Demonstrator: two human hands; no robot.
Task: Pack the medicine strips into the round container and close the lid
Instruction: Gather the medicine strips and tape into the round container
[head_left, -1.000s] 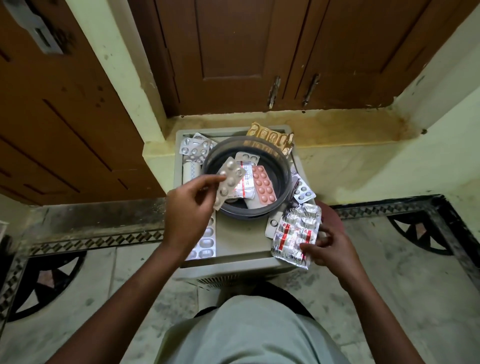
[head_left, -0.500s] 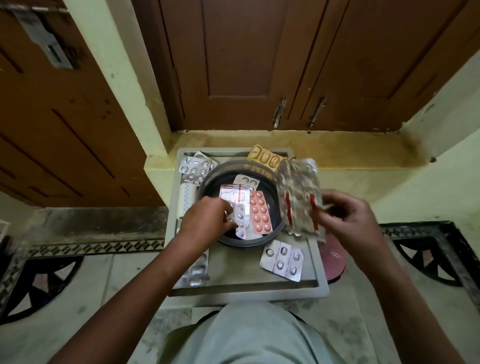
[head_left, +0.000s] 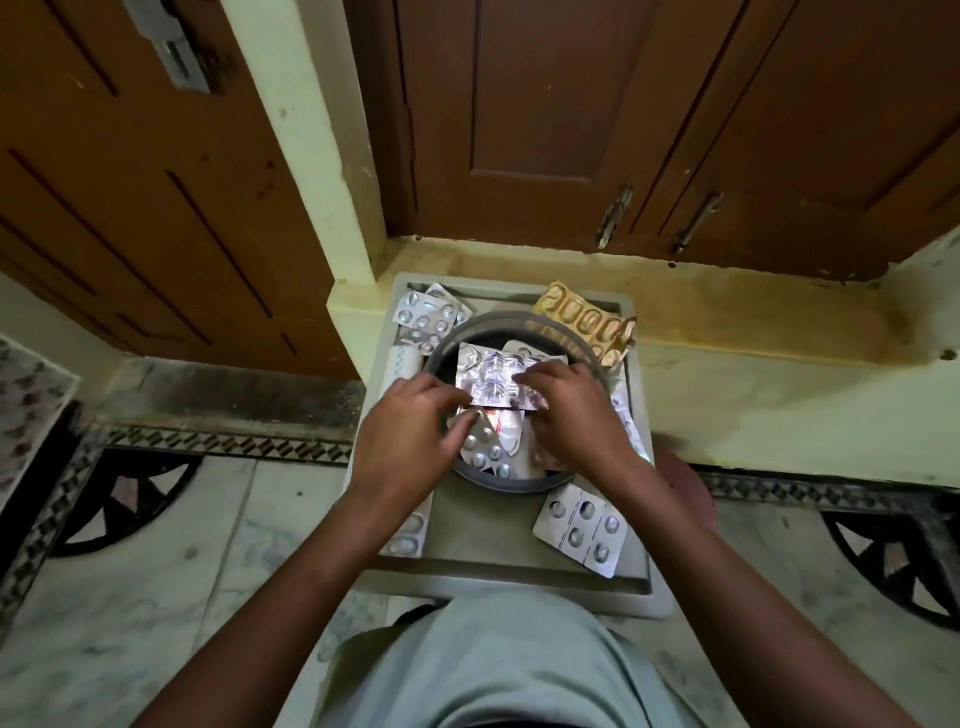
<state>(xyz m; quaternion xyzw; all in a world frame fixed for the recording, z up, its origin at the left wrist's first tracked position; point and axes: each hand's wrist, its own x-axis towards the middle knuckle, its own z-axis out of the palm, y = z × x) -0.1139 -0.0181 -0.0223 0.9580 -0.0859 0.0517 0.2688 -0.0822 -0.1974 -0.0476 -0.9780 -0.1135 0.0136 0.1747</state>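
A dark round container (head_left: 485, 326) stands on a grey square stool top (head_left: 485, 530). Inside it lie several strips, with a shiny silver bundle of strips (head_left: 488, 384) on top. My left hand (head_left: 410, 441) and my right hand (head_left: 569, 415) both reach into the container and press on that bundle with their fingers. A silver round-pill strip (head_left: 483, 452) shows between my hands. Loose strips remain outside: a silver one (head_left: 582, 527) at the front right, a gold one (head_left: 587, 319) at the back right, silver ones (head_left: 428, 314) at the back left.
A pinkish round object (head_left: 685, 488), possibly the lid, lies on the floor right of the stool, half hidden by my right arm. Brown cupboard doors (head_left: 545, 130) and a yellow ledge (head_left: 727, 317) stand behind. My grey-clad knee (head_left: 488, 665) sits below the stool.
My right hand carried the silver bundle from the stool's front right into the container. My left hand set its pill strip inside and now presses the bundle too.
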